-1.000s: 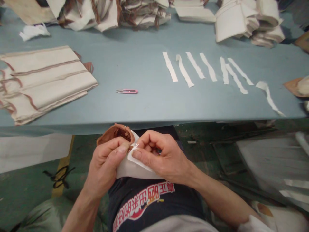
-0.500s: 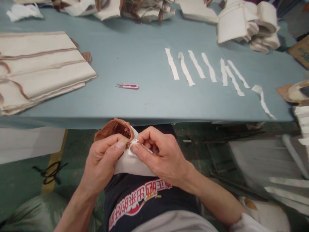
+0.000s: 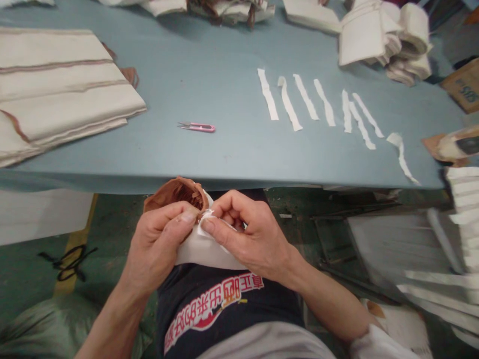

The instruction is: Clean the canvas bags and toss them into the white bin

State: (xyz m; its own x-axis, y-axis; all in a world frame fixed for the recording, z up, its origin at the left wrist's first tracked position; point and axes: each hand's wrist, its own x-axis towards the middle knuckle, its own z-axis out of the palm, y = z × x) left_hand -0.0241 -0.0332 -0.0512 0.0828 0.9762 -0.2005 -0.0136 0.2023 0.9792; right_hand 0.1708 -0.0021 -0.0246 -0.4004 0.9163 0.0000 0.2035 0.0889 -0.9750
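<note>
Over my lap I hold a sewn fabric piece [image 3: 213, 253], off-white outside with a brown gathered part at its upper left. My left hand [image 3: 159, 244] is closed, its thumb and forefinger pinching the brown edge. Close beside it, my right hand [image 3: 249, 232] is closed on a small crumpled white strip [image 3: 205, 222] at the same edge. The fingertips of both hands nearly meet there. What the curled fingers of my right hand cover is hidden.
Pink thread snips [image 3: 198, 126] lie on the blue-green table [image 3: 157, 149]. Several white strips [image 3: 288, 102] are spread to the right. Folded off-white fabric [image 3: 67, 89] lies at left, stacked pieces [image 3: 361, 37] at the back right. The table's front edge is just beyond my hands.
The view has shifted slightly, so the table items sit a little differently in the picture. Both hands keep their pinch at the fabric edge, with hardly any movement.
</note>
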